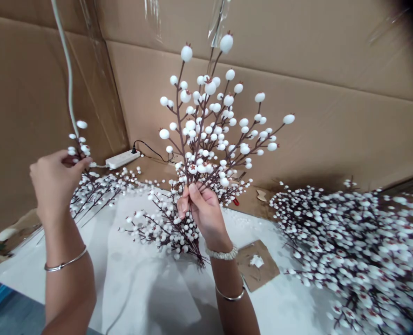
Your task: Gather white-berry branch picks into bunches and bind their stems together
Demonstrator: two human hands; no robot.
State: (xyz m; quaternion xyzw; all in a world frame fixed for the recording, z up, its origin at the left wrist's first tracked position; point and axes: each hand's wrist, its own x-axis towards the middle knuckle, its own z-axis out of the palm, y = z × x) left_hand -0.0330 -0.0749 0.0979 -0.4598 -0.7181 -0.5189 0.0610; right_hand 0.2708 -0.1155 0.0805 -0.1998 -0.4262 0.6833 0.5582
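Note:
My right hand (pixel 204 209) pinches the stems of a fanned bunch of artificial berry branches (pixel 206 121), with white berries on brown twigs, held upright above the table. On the left, my left hand (pixel 57 184) has its thumb and fingers closed on a small berry sprig (pixel 79 139), whose white berries stick up above the fingertips. Just below the right hand lies a pile of berry branches (pixel 178 230), stems pointing toward me. More loose berry branches (pixel 101 188) rest on the table beside the left hand.
A large heap of white berry branches (pixel 353 237) covers the right side of the white-covered table (pixel 132 284). A cardboard square (pixel 258 265) bears a white blob. Behind stand cardboard walls (pixel 314 74), a power strip (pixel 122 159) and a hanging white cable (pixel 66 60).

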